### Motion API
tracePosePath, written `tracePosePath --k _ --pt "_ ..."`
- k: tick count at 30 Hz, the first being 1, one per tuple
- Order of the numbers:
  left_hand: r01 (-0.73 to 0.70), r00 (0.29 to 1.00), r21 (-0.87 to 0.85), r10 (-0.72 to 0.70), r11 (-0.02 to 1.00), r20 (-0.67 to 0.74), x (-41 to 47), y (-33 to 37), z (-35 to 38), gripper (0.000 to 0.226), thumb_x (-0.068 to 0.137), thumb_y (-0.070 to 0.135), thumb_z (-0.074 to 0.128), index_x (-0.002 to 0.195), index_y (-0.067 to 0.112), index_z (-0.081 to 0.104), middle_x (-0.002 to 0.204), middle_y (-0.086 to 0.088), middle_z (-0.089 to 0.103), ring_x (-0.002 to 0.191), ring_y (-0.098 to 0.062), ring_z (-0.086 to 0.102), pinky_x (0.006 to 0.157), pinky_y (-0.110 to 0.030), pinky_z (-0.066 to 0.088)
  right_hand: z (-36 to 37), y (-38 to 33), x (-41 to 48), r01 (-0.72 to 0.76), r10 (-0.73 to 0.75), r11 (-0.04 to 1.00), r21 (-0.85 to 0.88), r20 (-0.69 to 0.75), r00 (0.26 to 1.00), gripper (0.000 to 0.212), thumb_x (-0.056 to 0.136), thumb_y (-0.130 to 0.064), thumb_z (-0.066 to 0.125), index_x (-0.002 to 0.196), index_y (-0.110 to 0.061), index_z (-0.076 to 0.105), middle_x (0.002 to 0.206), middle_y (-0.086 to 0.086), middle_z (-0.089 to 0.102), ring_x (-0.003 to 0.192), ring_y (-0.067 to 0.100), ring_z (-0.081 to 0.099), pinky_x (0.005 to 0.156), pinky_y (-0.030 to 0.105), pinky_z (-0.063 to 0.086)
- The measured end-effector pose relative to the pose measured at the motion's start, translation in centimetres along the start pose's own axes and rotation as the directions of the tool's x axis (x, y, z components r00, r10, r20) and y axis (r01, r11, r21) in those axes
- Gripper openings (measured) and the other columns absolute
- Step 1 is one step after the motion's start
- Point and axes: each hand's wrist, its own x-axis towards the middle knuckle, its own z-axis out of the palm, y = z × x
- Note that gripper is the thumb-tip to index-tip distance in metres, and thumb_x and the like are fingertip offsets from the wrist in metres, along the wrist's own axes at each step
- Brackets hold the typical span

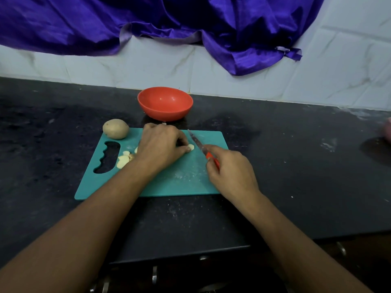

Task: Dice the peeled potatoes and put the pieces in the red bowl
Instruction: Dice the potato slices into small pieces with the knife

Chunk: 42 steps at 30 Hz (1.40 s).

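A teal cutting board [182,182] lies on the dark counter. My left hand [161,144] sits on the board with fingers curled, holding a pale potato piece [191,147] down at its fingertips. My right hand [231,172] grips the red handle of a small knife [198,143], whose blade lies just right of that piece. Several cut potato pieces [123,160] lie by the board's handle slot. A whole potato [115,128] rests at the board's far left corner. Behind the board stands the red bowl [165,102], with no pieces visible inside.
The black counter [296,166] stretches left and right of the board. A white tiled wall [275,81] runs behind, with purple cloth [169,22] draped over it. A pinkish object [387,132] shows at the right edge. The counter's front edge lies near my forearms.
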Motion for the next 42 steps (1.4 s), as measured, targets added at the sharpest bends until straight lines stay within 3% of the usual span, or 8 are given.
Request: tracePosePath --k 3,10,19,24,26,30,37,42 --pt "0.030 0.999 -0.010 -0.030 0.999 0.019 0.1 -0.1 0.1 0.027 0.086 0.063 0.070 0.092 0.038 0.077 0.091 0.016 0.072 0.108 -0.018 0.062 0.104 -0.043 0.037 0.0 -0.2 -0.1 0.031 -0.030 0.998 -0.058 0.019 0.999 0.039 0.100 -0.028 0.049 0.137 -0.034 0.061 0.087 -0.007 0.071 0.068 0.012 0.062 0.062 0.032 0.050" --pt "0.050 0.999 -0.012 -0.050 0.999 0.017 0.2 0.1 -0.3 0.015 0.087 0.053 0.074 0.090 0.039 0.078 0.093 0.017 0.071 0.099 -0.014 0.061 0.103 -0.042 0.036 0.0 -1.2 -0.2 0.068 -0.064 0.987 -0.143 0.030 0.998 0.043 0.101 -0.025 0.048 0.141 -0.035 0.058 0.086 -0.006 0.068 0.071 0.015 0.061 0.061 0.029 0.037" --pt "0.058 0.998 0.013 -0.058 0.998 0.002 -0.2 0.4 -0.6 0.015 0.087 0.052 0.074 0.087 0.037 0.077 0.088 0.016 0.070 0.096 -0.015 0.061 0.101 -0.042 0.035 -0.4 -1.2 -0.4 0.148 -0.100 0.927 -0.344 0.152 0.983 0.048 0.103 -0.026 0.043 0.151 -0.032 0.047 0.093 -0.005 0.065 0.072 0.019 0.057 0.062 0.033 0.040" --pt "0.058 0.998 0.019 -0.058 0.998 -0.007 -0.5 0.4 -0.5 0.021 0.087 0.055 0.072 0.089 0.034 0.076 0.087 0.015 0.068 0.093 -0.013 0.060 0.102 -0.040 0.035 -0.6 0.7 0.1 -0.139 0.124 0.979 0.150 0.101 0.987 0.034 0.099 -0.028 0.057 0.130 -0.033 0.070 0.057 -0.014 0.058 0.050 0.007 0.052 0.054 0.023 0.036" --pt "0.060 0.998 0.026 -0.060 0.998 0.000 -0.4 0.4 -0.4 0.020 0.088 0.054 0.072 0.088 0.034 0.076 0.089 0.015 0.070 0.093 -0.013 0.061 0.103 -0.041 0.035 -0.5 0.7 0.0 -0.141 0.128 0.973 0.182 0.082 0.988 0.032 0.099 -0.027 0.058 0.129 -0.031 0.070 0.049 -0.014 0.051 0.047 0.007 0.049 0.052 0.021 0.033" --pt "0.054 0.999 0.025 -0.054 0.998 -0.005 -0.6 0.4 -0.4 0.015 0.090 0.049 0.072 0.090 0.035 0.077 0.092 0.014 0.073 0.095 -0.014 0.063 0.103 -0.041 0.037 -0.5 -0.5 -0.5 -0.042 0.039 0.997 0.058 0.053 0.998 0.036 0.099 -0.029 0.054 0.132 -0.034 0.067 0.073 -0.007 0.065 0.068 0.013 0.059 0.064 0.031 0.047" --pt "0.047 0.999 0.030 -0.047 0.998 0.001 -0.6 0.2 -0.2 0.013 0.090 0.046 0.072 0.095 0.036 0.078 0.096 0.014 0.074 0.096 -0.013 0.063 0.103 -0.042 0.038 0.0 -1.8 -0.7 0.086 -0.073 0.984 -0.154 0.089 0.993 0.042 0.103 -0.026 0.044 0.143 -0.030 0.056 0.095 -0.004 0.069 0.081 0.021 0.064 0.069 0.035 0.049" --pt "0.034 0.999 0.017 -0.034 0.999 0.006 -0.8 0.1 -0.3 0.012 0.091 0.044 0.071 0.096 0.037 0.078 0.097 0.015 0.074 0.097 -0.013 0.063 0.103 -0.042 0.038 0.2 -2.1 -0.7 0.158 -0.115 0.936 -0.314 0.152 0.982 0.051 0.103 -0.021 0.044 0.153 -0.027 0.043 0.083 -0.007 0.048 0.069 0.018 0.048 0.062 0.033 0.038"
